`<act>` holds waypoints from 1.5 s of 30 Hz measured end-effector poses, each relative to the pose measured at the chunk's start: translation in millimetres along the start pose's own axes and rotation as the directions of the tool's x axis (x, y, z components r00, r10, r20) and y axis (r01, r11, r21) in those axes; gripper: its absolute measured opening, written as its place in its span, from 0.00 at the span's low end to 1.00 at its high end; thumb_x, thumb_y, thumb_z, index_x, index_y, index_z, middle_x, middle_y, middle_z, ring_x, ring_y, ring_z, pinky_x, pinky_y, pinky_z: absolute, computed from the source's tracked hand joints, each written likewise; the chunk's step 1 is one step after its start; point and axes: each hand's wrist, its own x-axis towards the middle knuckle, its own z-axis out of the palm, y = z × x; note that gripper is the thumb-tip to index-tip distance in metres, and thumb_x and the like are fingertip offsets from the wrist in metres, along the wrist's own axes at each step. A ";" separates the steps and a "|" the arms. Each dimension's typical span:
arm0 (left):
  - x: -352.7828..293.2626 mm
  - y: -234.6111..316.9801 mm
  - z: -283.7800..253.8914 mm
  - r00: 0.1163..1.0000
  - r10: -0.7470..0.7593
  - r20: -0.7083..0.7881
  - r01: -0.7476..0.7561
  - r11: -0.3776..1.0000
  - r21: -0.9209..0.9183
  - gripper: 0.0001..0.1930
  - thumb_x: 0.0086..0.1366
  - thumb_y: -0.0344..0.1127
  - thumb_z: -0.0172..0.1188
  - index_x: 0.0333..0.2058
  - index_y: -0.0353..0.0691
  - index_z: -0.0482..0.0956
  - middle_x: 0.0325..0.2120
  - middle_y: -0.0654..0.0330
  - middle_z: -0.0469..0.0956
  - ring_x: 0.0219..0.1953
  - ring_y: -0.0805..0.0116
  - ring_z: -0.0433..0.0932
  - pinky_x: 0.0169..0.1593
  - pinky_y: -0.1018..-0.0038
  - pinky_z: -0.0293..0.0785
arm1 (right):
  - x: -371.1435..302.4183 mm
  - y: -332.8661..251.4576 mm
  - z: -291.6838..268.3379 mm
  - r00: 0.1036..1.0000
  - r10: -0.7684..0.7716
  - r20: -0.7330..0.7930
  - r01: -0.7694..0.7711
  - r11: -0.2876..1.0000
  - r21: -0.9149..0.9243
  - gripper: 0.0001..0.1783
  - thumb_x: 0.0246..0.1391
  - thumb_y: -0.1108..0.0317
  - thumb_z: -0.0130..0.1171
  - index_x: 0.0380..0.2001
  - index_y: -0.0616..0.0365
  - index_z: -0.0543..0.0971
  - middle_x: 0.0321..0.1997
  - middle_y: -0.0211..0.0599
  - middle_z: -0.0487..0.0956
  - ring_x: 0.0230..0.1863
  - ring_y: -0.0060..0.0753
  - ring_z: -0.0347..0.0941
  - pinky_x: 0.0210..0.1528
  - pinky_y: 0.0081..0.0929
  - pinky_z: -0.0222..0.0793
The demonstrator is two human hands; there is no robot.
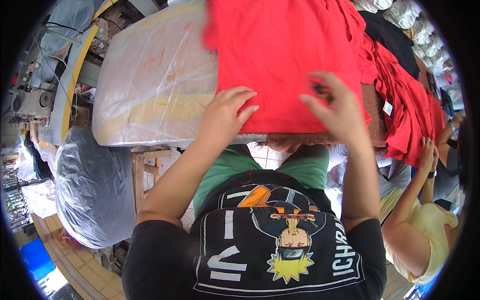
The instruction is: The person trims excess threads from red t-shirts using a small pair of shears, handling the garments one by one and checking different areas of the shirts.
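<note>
A red garment (290,65) lies spread before me over the worktop. My left hand (227,110) rests on its lower left corner, thumb and fingers apart. Above the right part of the cloth is my right hand (337,107), blurred by motion, thumb and forefinger spread. A small dark thing with orange spots (321,91) sits in that hand, too blurred to name. The garment's upper left edge is smeared too.
A large plastic-wrapped bale (155,75) adjoins the garment on the left. More red garments (400,105) hang at the right, near another person's hands (428,152). A sewing machine (32,102) stands far left, above a plastic-wrapped bundle (95,185) beside a wooden stool (140,175).
</note>
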 end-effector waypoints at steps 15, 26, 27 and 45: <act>0.4 -10.4 20.9 0.976 -0.207 0.060 0.207 0.978 0.001 0.16 0.51 0.39 0.70 0.38 0.39 0.82 0.40 0.58 0.77 0.44 0.59 0.76 0.48 0.67 0.72 | 9.8 34.0 101.6 0.973 0.178 0.148 -0.231 0.756 0.612 0.16 0.56 0.70 0.61 0.47 0.60 0.74 0.31 0.24 0.72 0.33 0.14 0.66 0.38 0.16 0.64; 2.2 -14.0 23.0 0.981 -0.194 0.006 0.193 0.978 0.078 0.08 0.59 0.35 0.63 0.35 0.38 0.81 0.33 0.57 0.80 0.37 0.57 0.78 0.42 0.69 0.74 | 8.2 36.4 100.2 0.975 0.157 0.159 -0.222 0.758 0.613 0.16 0.56 0.70 0.61 0.47 0.61 0.74 0.29 0.23 0.71 0.32 0.13 0.64 0.37 0.15 0.64; 3.1 -11.6 18.7 0.965 -0.261 0.005 0.261 0.965 0.023 0.08 0.61 0.35 0.62 0.35 0.38 0.80 0.33 0.58 0.80 0.37 0.59 0.79 0.42 0.70 0.74 | 7.7 36.8 100.4 0.975 0.153 0.161 -0.220 0.755 0.617 0.16 0.57 0.70 0.61 0.48 0.61 0.74 0.29 0.23 0.71 0.32 0.13 0.65 0.36 0.15 0.64; 5.2 -24.6 0.9 0.804 -0.517 0.295 0.553 0.467 -0.690 0.13 0.69 0.43 0.54 0.43 0.40 0.77 0.37 0.64 0.80 0.41 0.79 0.76 0.44 0.81 0.69 | 5.4 18.8 90.9 0.980 -0.105 0.168 0.029 0.915 0.403 0.11 0.53 0.77 0.60 0.42 0.61 0.77 0.40 0.38 0.75 0.44 0.32 0.75 0.47 0.27 0.72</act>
